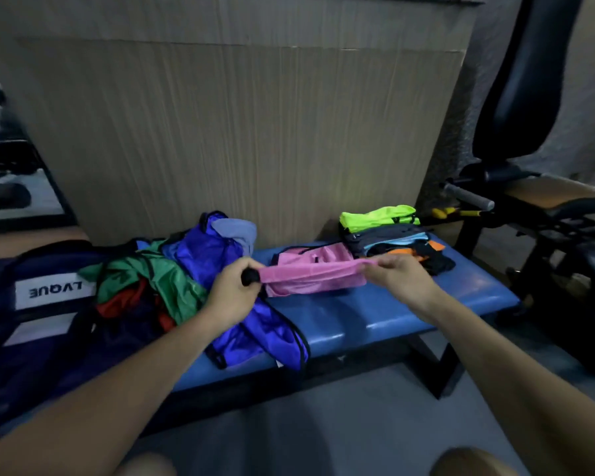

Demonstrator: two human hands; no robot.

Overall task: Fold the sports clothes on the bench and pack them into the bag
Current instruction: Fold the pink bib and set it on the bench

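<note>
Both hands point(234, 286) point(397, 274) pinching thin pink mesh garment point(313, 274)

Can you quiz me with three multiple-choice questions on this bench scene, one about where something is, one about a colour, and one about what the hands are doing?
1. Where does the neon yellow garment lie?
A. on top of the folded stack at the far right of the bench
B. inside the bag
C. on the floor

2. What colour is the garment stretched between the two hands?
A. orange
B. pink
C. white

3. What are the hands doing?
A. both hang free
B. only one touches cloth
C. each grips an end of the same garment

Answers:
1 A: it tops the folded stack on the blue bench, against the wall.
2 B: the pink garment spans between them.
3 C: the left hand and the right hand each hold an end, the cloth taut.
</note>
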